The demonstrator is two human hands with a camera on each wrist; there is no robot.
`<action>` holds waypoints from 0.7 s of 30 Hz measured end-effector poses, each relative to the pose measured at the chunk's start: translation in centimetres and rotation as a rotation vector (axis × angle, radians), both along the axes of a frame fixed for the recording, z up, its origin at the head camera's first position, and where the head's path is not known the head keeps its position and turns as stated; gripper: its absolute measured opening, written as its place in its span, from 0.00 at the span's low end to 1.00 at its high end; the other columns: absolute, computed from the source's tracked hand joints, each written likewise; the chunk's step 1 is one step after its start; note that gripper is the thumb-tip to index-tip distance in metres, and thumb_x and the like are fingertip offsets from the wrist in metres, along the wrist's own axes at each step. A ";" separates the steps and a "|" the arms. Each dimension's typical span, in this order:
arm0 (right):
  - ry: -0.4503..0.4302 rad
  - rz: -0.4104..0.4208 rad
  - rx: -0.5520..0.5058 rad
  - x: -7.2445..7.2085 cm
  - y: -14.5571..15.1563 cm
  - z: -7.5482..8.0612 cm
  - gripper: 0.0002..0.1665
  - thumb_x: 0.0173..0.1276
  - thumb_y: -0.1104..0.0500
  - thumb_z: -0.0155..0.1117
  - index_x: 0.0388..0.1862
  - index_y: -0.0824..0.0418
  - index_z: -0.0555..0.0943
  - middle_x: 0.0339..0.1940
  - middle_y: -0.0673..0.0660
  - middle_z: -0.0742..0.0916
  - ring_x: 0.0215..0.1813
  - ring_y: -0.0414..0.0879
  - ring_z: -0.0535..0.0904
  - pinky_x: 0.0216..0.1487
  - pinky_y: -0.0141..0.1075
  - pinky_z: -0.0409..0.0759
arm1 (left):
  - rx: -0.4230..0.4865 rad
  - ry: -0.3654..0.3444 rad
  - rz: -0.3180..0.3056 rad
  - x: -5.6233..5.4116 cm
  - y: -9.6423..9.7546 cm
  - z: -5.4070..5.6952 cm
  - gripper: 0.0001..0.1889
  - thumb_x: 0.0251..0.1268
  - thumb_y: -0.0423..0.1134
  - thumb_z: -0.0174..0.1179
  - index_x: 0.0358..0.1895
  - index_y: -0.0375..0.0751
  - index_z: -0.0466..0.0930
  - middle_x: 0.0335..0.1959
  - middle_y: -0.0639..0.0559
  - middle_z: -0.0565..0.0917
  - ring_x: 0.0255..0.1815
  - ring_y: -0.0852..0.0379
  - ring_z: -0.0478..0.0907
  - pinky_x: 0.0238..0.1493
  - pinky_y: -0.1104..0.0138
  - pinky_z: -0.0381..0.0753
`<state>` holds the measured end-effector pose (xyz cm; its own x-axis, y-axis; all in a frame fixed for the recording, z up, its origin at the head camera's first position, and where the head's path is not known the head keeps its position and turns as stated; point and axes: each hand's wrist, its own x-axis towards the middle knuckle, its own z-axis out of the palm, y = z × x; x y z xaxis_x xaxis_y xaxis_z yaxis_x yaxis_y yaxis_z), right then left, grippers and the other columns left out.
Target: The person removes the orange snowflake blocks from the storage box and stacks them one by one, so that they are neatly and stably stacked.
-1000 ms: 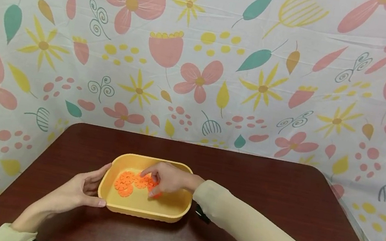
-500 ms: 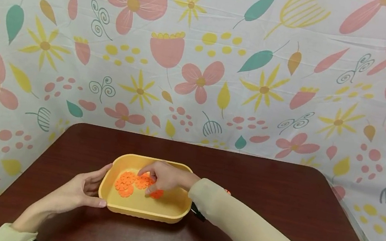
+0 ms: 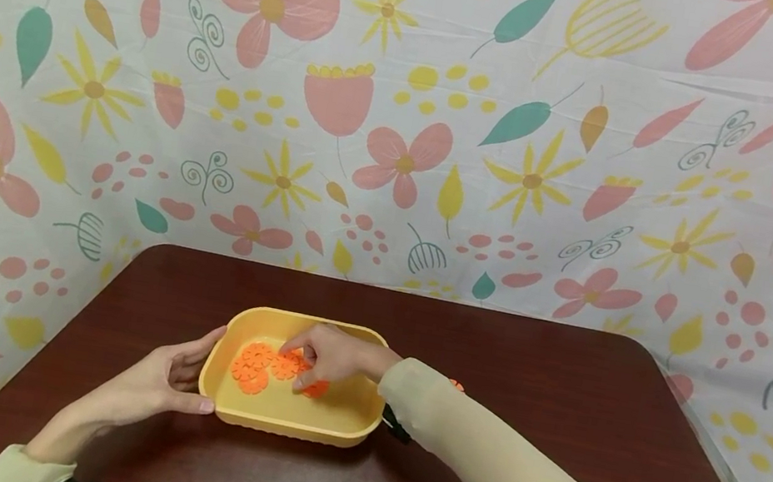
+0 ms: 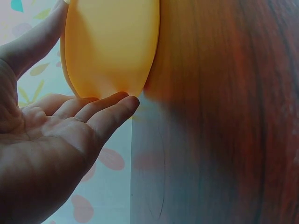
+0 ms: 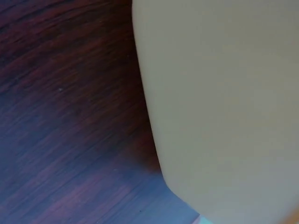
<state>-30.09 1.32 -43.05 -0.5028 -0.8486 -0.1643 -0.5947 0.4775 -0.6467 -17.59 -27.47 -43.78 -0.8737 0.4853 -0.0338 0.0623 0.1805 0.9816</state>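
A yellow plastic tray sits on the table, holding several flat orange flower-shaped discs with notched edges. My left hand grips the tray's left end, thumb at the near corner and index finger at the far one. In the left wrist view, the fingers of that hand press against the tray's outer wall. Inside the tray my right hand is lowered over the discs, thumb and index finger apart. Part of the discs lies hidden under it. The right wrist view shows mostly sleeve.
A dark brown wooden table bears the tray. Just behind the right sleeve a small orange edge shows on the table. A white cloth with printed flowers hangs behind the table.
My right hand has shifted slightly left within the tray, uncovering more of a disc under it. An orange edge now shows behind the right sleeve. The left hand has stayed on the tray.
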 end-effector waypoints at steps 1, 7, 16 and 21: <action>-0.006 0.010 -0.010 0.0 0.0 0.0 0.30 0.63 0.63 0.82 0.64 0.64 0.85 0.14 0.46 0.68 0.20 0.37 0.61 0.30 0.27 0.63 | 0.002 -0.002 -0.001 0.0 0.0 0.1 0.53 0.67 0.29 0.71 0.86 0.33 0.41 0.83 0.28 0.51 0.77 0.27 0.60 0.61 0.64 0.81; -0.020 0.083 -0.036 0.4 0.2 0.1 0.22 0.59 0.68 0.83 0.53 0.64 0.89 0.14 0.46 0.69 0.20 0.36 0.64 0.29 0.26 0.65 | 0.003 -0.002 -0.003 -0.1 0.0 0.2 0.53 0.67 0.29 0.72 0.86 0.34 0.41 0.82 0.26 0.53 0.76 0.26 0.62 0.59 0.63 0.82; 0.031 0.061 -0.021 0.9 0.1 0.0 0.23 0.56 0.66 0.85 0.52 0.60 0.91 0.21 0.50 0.77 0.24 0.38 0.67 0.29 0.28 0.66 | -0.002 -0.013 0.006 0.0 0.0 0.0 0.54 0.67 0.29 0.72 0.86 0.33 0.42 0.82 0.26 0.52 0.76 0.26 0.61 0.59 0.63 0.82; 0.058 0.092 -0.029 0.9 0.0 -0.3 0.24 0.55 0.66 0.85 0.52 0.60 0.91 0.21 0.51 0.78 0.24 0.37 0.67 0.29 0.28 0.66 | -0.003 -0.015 0.008 0.0 0.0 -0.1 0.54 0.67 0.29 0.72 0.86 0.33 0.41 0.82 0.26 0.51 0.76 0.26 0.61 0.59 0.62 0.82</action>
<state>-29.17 1.31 -43.33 -0.4305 -0.8956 -0.1124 -0.6718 0.4010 -0.6228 -17.62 -27.45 -43.89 -0.8768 0.4784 -0.0484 0.0460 0.1835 0.9819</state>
